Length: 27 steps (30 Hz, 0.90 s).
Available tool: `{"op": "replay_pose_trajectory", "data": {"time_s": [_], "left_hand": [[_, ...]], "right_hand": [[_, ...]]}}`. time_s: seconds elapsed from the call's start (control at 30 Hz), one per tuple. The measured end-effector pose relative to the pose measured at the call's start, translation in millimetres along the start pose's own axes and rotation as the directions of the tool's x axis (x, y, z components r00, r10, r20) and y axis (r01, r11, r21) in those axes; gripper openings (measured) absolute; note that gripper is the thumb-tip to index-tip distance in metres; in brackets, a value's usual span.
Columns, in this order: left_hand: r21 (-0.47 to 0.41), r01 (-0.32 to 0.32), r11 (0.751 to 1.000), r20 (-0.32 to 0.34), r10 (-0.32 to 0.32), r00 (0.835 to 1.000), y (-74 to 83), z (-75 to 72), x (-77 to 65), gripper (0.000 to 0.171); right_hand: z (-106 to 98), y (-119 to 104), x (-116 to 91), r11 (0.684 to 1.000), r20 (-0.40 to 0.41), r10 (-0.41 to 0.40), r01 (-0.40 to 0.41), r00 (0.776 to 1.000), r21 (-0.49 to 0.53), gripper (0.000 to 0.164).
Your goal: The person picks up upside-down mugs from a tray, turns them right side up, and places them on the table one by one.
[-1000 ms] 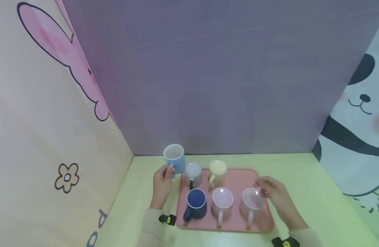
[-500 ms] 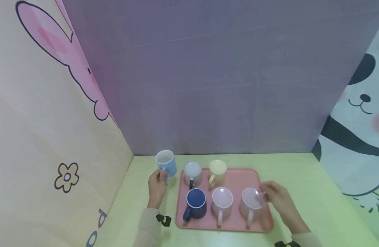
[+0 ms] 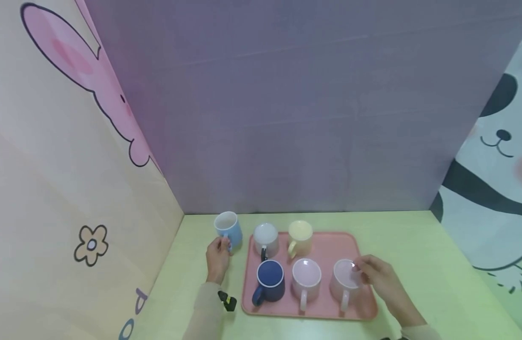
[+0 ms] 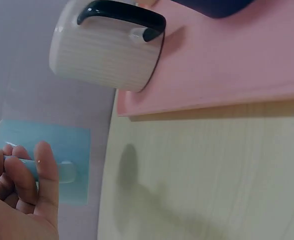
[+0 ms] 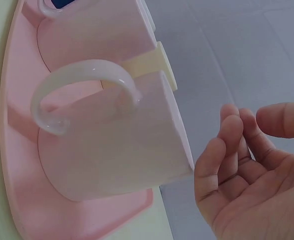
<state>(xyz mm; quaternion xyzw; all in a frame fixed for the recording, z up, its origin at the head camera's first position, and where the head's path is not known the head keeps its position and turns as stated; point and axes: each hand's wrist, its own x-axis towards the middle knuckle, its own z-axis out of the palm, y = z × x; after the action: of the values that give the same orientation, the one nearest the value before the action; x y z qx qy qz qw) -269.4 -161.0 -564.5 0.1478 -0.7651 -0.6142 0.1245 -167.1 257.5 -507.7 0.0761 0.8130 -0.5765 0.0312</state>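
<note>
My left hand (image 3: 218, 259) pinches the handle of a light blue mug (image 3: 228, 230), upright to the left of the pink tray (image 3: 329, 245). In the left wrist view, the light blue mug (image 4: 62, 135) appears just above the table, its shadow apart from it. My right hand (image 3: 380, 278) is at the rim of a pale pink mug (image 3: 343, 283) at the tray's front right. The right wrist view shows that hand's fingers (image 5: 209, 165) loosely bent and holding nothing, close to the pale pink mug (image 5: 112, 150).
Also on the tray are a white mug with a black handle (image 3: 266, 238), a yellow mug (image 3: 300, 238), a dark blue mug (image 3: 270, 283) and another pale pink mug (image 3: 306, 283). A grey-purple wall (image 3: 286, 118) rises behind the table (image 3: 422, 264).
My left hand has carried the light blue mug leftward, away from above the tray's back left corner, and lowered it. My right hand has shifted slightly downward by the pale pink mug.
</note>
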Motion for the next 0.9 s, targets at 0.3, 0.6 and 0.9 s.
{"op": "replay_pose_trajectory", "data": {"time_s": [0.3,0.6,0.9], "left_hand": [[0.024,0.013,1.0,-0.008,-0.012,1.0,-14.4,7.1,11.0,0.026],[0.073,0.025,0.997,-0.018,-0.023,1.0,-25.4,12.8,14.5,0.026],[0.08,0.04,0.996,-0.008,-0.039,0.999,-31.2,14.5,15.1,0.024]], "right_hand": [[2.7,-0.3,1.7,1.0,0.001,-0.01,0.01,1.0,-0.022,0.025],[5.5,-5.7,6.4,0.994,0.018,-0.099,0.099,0.995,-0.055,0.026],[13.0,-27.5,17.4,0.98,0.052,-0.189,0.191,0.981,-0.051,0.023]]}}
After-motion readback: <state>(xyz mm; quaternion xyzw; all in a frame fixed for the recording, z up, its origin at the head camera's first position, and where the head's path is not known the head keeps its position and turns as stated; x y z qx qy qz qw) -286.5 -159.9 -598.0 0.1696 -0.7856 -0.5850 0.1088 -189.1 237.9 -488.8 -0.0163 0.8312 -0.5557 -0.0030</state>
